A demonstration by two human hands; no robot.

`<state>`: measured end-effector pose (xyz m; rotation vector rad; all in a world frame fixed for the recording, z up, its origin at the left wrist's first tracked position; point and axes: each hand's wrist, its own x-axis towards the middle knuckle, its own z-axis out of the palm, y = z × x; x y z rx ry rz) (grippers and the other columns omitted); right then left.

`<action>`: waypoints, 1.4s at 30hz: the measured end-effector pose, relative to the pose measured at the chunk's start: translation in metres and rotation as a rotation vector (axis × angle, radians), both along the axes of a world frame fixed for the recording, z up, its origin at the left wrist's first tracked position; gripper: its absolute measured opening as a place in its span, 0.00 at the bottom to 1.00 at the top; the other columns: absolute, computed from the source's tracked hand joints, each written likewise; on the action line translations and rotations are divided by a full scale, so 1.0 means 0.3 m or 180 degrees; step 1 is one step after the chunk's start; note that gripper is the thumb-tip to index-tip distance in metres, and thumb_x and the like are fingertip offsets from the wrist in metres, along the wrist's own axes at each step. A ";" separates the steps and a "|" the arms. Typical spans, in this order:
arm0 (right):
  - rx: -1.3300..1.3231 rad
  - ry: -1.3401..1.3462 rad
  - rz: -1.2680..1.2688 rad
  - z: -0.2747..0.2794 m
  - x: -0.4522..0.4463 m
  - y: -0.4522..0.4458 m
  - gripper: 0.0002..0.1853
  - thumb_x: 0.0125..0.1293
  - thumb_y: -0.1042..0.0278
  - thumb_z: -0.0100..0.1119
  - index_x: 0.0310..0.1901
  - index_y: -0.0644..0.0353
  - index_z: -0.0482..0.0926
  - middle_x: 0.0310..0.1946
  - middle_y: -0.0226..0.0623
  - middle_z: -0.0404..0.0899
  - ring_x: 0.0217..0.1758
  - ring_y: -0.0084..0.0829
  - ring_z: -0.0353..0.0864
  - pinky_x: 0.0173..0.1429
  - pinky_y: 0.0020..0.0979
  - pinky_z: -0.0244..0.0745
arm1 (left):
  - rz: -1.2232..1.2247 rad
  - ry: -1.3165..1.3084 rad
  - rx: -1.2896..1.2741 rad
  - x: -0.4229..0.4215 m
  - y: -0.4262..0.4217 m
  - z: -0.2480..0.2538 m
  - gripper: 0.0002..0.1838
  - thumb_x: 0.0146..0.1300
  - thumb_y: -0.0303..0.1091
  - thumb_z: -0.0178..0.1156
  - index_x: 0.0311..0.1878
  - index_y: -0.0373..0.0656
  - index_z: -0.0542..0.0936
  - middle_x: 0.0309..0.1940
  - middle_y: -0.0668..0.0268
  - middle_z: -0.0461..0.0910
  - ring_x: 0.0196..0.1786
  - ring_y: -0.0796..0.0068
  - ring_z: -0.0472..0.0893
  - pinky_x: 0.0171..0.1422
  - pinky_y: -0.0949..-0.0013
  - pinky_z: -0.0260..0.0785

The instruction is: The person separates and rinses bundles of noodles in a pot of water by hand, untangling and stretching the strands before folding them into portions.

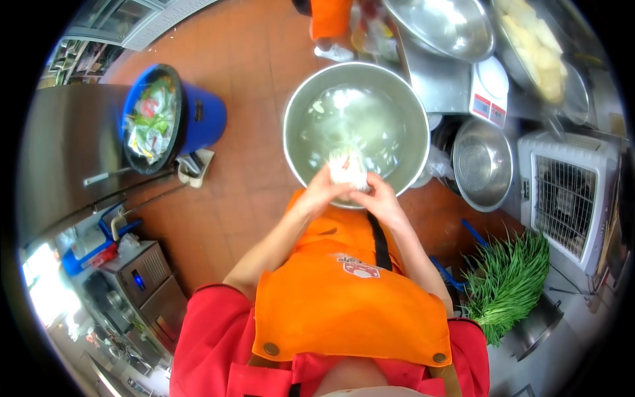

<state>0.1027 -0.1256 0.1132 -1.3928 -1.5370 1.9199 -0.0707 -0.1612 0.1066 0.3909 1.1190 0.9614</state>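
Note:
Just inside the near rim of a large round metal pot (413, 126), my two hands meet around a pale, whitish piece of vegetable (348, 169). My left hand (320, 190) grips its left side. From the right, my right hand (380, 198) closes on its lower edge, fingertips towards the left hand. Glare washes out the piece, so its exact kind cannot be told. Cloudy water (350, 126) fills much of the pot, with small pale bits floating at the left.
A blue bin (206, 116) of scraps stands to the left. On the right are a metal counter (433, 86), a kitchen scale (489, 92), a perforated metal bowl (483, 165) and a bundle of long green stalks (509, 281). Another person's shoe (335, 52) shows beyond the pot.

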 end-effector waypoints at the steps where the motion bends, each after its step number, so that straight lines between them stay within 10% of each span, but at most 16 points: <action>1: 0.0256 -0.0288 0.0122 0.008 -0.001 0.007 0.19 0.55 0.69 0.66 0.47 0.67 0.77 0.42 0.37 0.78 0.45 0.23 0.76 0.49 0.28 0.71 | -0.0001 0.0032 -0.0010 0.002 0.001 0.002 0.29 0.55 0.25 0.64 0.60 0.39 0.65 0.53 0.60 0.74 0.54 0.70 0.75 0.54 0.68 0.71; 16: -0.0608 0.0571 -0.0617 0.018 0.033 0.023 0.14 0.63 0.72 0.54 0.49 0.67 0.73 0.36 0.34 0.79 0.38 0.22 0.76 0.44 0.25 0.72 | 0.0032 -0.0121 0.0009 -0.032 0.017 0.028 0.26 0.58 0.26 0.63 0.59 0.42 0.67 0.52 0.63 0.75 0.55 0.72 0.74 0.58 0.68 0.68; 22: 0.0666 -0.1183 0.0909 0.101 0.043 0.057 0.13 0.63 0.66 0.56 0.45 0.66 0.75 0.30 0.37 0.79 0.32 0.28 0.78 0.38 0.31 0.72 | -0.0868 0.1479 0.0696 -0.033 0.027 0.070 0.31 0.55 0.27 0.64 0.62 0.42 0.66 0.50 0.63 0.76 0.52 0.74 0.76 0.54 0.70 0.70; 31: -0.0852 0.1626 -0.1347 0.193 0.254 0.128 0.10 0.71 0.62 0.49 0.36 0.59 0.73 0.17 0.22 0.63 0.22 0.20 0.68 0.54 0.38 0.76 | -0.0394 0.1739 0.0379 -0.169 0.017 0.090 0.25 0.59 0.21 0.55 0.61 0.41 0.68 0.49 0.65 0.76 0.46 0.78 0.76 0.49 0.75 0.70; 42: -0.1199 0.2612 -0.2219 0.274 0.349 0.218 0.14 0.73 0.58 0.46 0.31 0.56 0.68 0.17 0.19 0.55 0.18 0.17 0.54 0.46 0.33 0.70 | 0.0209 0.1234 0.0203 -0.194 0.040 0.120 0.23 0.59 0.19 0.57 0.58 0.38 0.67 0.41 0.66 0.76 0.30 0.83 0.73 0.39 0.76 0.69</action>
